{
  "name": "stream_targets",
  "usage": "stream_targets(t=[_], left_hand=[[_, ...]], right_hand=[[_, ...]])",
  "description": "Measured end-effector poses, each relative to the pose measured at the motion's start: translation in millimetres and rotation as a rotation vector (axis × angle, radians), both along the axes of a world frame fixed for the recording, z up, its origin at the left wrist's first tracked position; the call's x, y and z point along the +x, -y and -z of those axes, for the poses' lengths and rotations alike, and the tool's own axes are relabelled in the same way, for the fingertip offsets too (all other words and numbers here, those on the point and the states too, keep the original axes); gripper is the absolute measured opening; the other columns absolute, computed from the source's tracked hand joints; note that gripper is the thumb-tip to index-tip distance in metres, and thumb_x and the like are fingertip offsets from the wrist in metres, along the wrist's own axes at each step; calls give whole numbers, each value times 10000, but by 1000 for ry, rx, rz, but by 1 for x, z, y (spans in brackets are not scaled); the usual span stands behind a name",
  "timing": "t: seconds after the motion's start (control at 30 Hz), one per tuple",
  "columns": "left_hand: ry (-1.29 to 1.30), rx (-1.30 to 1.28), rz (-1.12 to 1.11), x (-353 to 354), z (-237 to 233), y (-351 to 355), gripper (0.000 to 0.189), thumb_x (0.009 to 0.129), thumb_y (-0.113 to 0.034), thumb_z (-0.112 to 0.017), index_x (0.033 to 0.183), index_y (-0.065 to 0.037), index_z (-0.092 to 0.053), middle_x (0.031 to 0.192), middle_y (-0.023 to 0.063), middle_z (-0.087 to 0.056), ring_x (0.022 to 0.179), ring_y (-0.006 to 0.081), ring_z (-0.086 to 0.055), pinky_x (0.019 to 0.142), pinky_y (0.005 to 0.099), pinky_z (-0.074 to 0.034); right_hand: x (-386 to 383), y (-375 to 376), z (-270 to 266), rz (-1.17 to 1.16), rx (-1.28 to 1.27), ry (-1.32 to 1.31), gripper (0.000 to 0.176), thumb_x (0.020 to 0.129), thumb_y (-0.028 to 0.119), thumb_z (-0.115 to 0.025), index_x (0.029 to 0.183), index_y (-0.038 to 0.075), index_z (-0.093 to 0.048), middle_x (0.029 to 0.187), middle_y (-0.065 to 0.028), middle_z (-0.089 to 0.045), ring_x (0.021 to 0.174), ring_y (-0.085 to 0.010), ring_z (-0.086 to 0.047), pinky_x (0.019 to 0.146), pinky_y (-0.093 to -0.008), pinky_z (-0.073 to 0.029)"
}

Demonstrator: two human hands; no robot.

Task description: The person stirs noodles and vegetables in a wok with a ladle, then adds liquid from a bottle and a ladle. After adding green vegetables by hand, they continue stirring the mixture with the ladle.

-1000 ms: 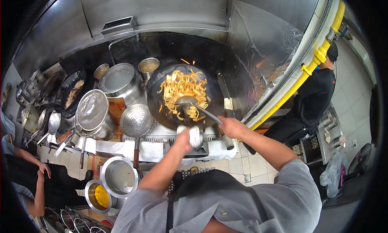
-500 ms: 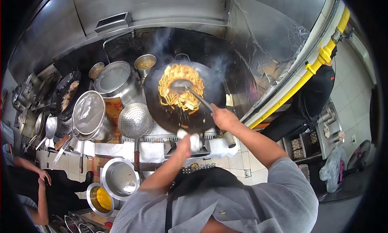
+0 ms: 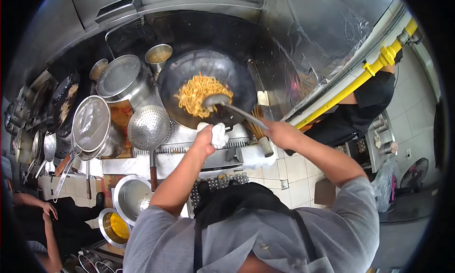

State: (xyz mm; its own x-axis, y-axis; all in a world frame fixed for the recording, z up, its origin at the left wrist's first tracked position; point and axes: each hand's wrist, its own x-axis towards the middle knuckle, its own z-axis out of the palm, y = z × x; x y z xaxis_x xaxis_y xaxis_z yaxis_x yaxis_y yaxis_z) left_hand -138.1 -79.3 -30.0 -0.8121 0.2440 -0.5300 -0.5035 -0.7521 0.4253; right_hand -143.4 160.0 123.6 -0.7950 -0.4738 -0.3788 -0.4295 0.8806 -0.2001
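Our left hand [image 3: 204,139] is closed, pinching a bunched white cloth [image 3: 219,136] at the near rim of the dark wok [image 3: 234,71]; whether it also grips metal beneath the cloth, we cannot tell. Our right hand [image 3: 278,132] is wrapped round the handle of a ladle [image 3: 216,100], which slants forward and to the left from our fist. Just beside that hand we see a bamboo brush [image 3: 266,147], its bound end towards us. Beyond our hands lie the noodles [image 3: 198,90], heaped in the middle of the wok, lightly browned, with the ladle's head against their near, right-hand side. Left of the wok we have a perforated skimmer [image 3: 148,127], its wooden handle pointing at us, and beside it a mesh strainer [image 3: 91,123] sits over a steel pot [image 3: 115,141]. Farther off stand a lidded pot [image 3: 122,78] and, near the wok's far left edge, a small pot [image 3: 159,67] of cloudy liquid. Past our right arm runs a thick yellow pipe [image 3: 350,87], with a person in black [image 3: 372,97] behind it.
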Motion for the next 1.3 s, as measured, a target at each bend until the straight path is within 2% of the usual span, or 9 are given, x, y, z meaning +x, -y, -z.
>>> stream_targets(t=[0.1, 0.27, 0.43, 0.63, 0.77, 0.9, 0.97, 1.1, 1.3], left_hand=[[143, -81, -240, 36, 46, -26, 167, 924, -115, -398, 967, -81, -555, 843, 72, -620, 711, 242, -615, 586, 400, -534], [149, 82, -132, 68, 18, -31, 247, 938, -149, -410, 1136, -48, -516, 977, 106, -626, 844, 265, -641, 710, 463, -547], [-9, 4, -2, -11, 13, 8, 242, 945, -184, -371, 782, -96, -525, 657, 44, -566, 522, 203, -561, 484, 357, -501], [161, 46, 19, 46, -39, -29, 196, 935, -170, -427, 864, -72, -582, 729, 59, -599, 592, 205, -588, 527, 374, -523], [-150, 248, 97, -4, 21, 1, 227, 933, -183, -395, 832, -83, -572, 719, 62, -598, 599, 196, -593, 534, 365, -525], [157, -189, -155, 58, 45, -36, 233, 934, -157, -394, 1073, -50, -547, 924, 97, -629, 753, 239, -637, 642, 438, -544], [121, -113, -137, 72, 44, -41, 239, 935, -157, -414, 1109, -49, -539, 961, 111, -634, 786, 248, -644, 650, 448, -549], [74, 39, -52, 12, 14, -12, 225, 942, -181, -386, 838, -102, -569, 718, 44, -597, 580, 214, -579, 525, 363, -514], [20, 151, 137, -6, 8, 0, 215, 933, -169, -383, 833, -95, -558, 697, 43, -585, 566, 190, -571, 507, 356, -508]], right_hand=[[-20, 18, 19, 96, -13, -119, 453, 910, 222, -451, 1327, 65, -373, 959, -246, -623, 906, -399, -597, 816, -487, -460], [-2, 0, -7, 83, -32, -83, 461, 908, 232, -455, 1324, 48, -378, 990, -243, -619, 933, -395, -591, 824, -477, -460], [-10, 15, -5, 65, 19, 36, 437, 916, 243, -442, 1308, 54, -407, 1021, -235, -613, 963, -388, -582, 843, -468, -449], [-17, 15, 8, 57, -53, -49, 449, 917, 231, -450, 1314, 30, -392, 1056, -224, -607, 986, -395, -571, 875, -468, -432], [-29, 36, 20, 22, -28, -24, 486, 919, 228, -446, 1356, 41, -351, 1030, -238, -614, 957, -390, -591, 853, -464, -457], [-36, 45, 26, 118, -47, -112, 482, 920, 236, -436, 1353, 42, -352, 978, -256, -618, 930, -400, -593, 820, -478, -463], [-26, 36, 9, 127, -75, -102, 484, 919, 240, -436, 1357, 51, -349, 979, -261, -614, 929, -405, -589, 825, -477, -461], [0, 5, -13, 46, -55, -11, 477, 917, 228, -449, 1353, 62, -352, 1017, -253, -607, 949, -402, -583, 840, -471, -455], [-14, 17, 0, -8, 19, 34, 460, 912, 234, -459, 1330, 61, -379, 991, -227, -622, 931, -387, -593, 826, -466, -464]])
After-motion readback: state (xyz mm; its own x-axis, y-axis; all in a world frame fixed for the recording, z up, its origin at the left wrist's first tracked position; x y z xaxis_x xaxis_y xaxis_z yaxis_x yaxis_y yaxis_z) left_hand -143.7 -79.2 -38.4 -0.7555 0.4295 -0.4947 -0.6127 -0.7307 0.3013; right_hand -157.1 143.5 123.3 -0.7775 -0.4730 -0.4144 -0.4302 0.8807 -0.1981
